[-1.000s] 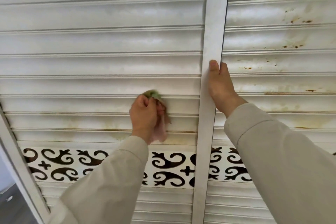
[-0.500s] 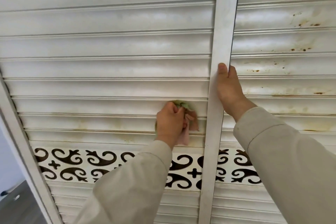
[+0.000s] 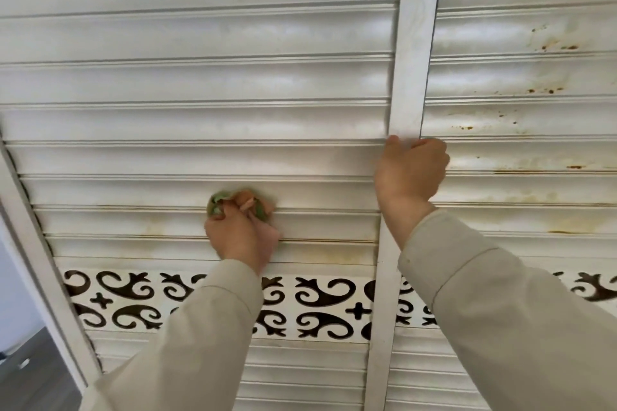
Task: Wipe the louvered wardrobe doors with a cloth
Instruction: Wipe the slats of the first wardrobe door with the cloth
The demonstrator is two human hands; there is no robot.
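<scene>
Green-pink cloth [image 3: 241, 203], bunched in the left hand [image 3: 242, 237], pressed a slat at centre; right hand [image 3: 411, 173] gripped the stile [image 3: 414, 43].

A pale wall [image 3: 13, 294] shows at the far left edge, well to the left of the grips and lower. Beneath it in the bottom left corner lies a grey floor [image 3: 33, 380], with a small pale mark on it too blurred to identify.
</scene>
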